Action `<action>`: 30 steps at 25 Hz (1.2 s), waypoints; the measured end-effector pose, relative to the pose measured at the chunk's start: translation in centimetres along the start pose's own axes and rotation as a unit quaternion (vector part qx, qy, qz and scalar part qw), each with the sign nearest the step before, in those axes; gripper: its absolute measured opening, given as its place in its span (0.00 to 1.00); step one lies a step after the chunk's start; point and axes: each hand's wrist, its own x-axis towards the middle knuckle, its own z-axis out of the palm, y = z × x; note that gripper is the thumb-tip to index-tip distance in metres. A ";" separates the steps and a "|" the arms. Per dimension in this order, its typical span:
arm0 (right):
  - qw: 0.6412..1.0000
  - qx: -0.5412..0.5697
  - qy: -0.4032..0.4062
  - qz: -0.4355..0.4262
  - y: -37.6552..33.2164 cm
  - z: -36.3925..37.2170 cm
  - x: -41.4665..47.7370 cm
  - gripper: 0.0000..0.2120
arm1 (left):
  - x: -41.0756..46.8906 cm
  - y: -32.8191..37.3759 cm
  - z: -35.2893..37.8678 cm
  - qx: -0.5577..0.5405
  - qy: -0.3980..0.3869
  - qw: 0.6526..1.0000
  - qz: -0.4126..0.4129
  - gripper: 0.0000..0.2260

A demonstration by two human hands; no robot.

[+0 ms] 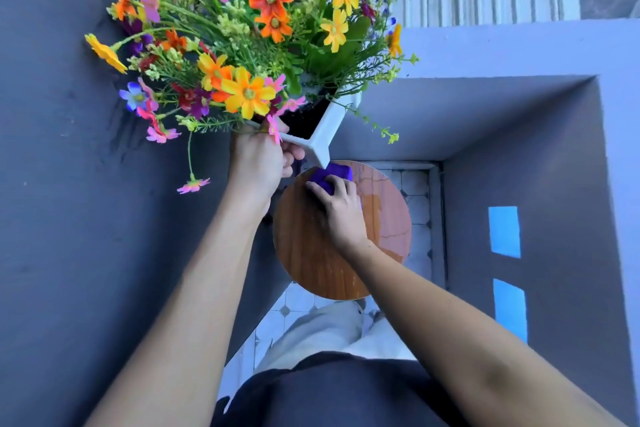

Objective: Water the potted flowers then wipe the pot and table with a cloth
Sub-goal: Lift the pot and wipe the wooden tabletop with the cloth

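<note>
A white square pot [325, 130] full of orange, yellow, pink and purple flowers [249, 38] is held up above the far edge of a small round wooden table [311, 253]. My left hand [259, 159] grips the pot's near rim. My right hand [337, 206] presses a purple cloth [334, 173] flat on the far part of the tabletop, just below the pot's corner. The tabletop shines wet on its right side. Most of the pot is hidden behind the flowers.
Grey walls [86, 218] close in on the left and right of the table. A white tiled floor [417, 198] shows beyond and below it. My legs in light trousers [322, 333] stand right at the table's near edge.
</note>
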 end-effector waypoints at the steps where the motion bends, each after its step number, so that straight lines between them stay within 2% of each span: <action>1: 1.000 0.004 0.012 0.016 0.9 -0.5 -0.7 0.33 | 0.0 -0.1 -0.1 0.002 -0.001 1.000 0.004 0.09; 6: 0.989 0.023 0.073 0.123 6.2 -3.0 -3.4 0.32 | -0.6 -0.2 0.5 -0.005 -0.009 1.000 0.005 0.09; 10: 0.987 0.039 0.077 0.139 8.4 -4.5 -4.3 0.30 | -1.3 -0.4 0.7 -0.001 -0.012 1.000 0.002 0.11; 14: 0.979 0.094 0.076 0.164 6.7 -4.0 -3.0 0.32 | -1.8 -0.4 1.0 0.002 -0.016 1.000 -0.001 0.12; 18: 0.978 0.150 0.056 0.130 2.4 -1.4 -1.6 0.36 | -2.2 0.3 0.8 0.000 -0.008 1.000 0.006 0.10; 22: 0.982 0.176 0.013 0.072 -3.4 2.1 -1.6 0.35 | -3.1 0.5 0.3 -0.004 0.004 1.000 0.011 0.10; 27: 0.990 0.121 -0.067 -0.002 -8.2 5.8 -3.5 0.32 | -3.7 0.1 0.0 -0.007 -0.011 1.000 0.001 0.14; 30: 0.994 0.088 -0.061 0.015 -7.7 5.6 -4.8 0.31 | -3.8 -0.3 0.0 -0.010 -0.027 0.999 -0.017 0.14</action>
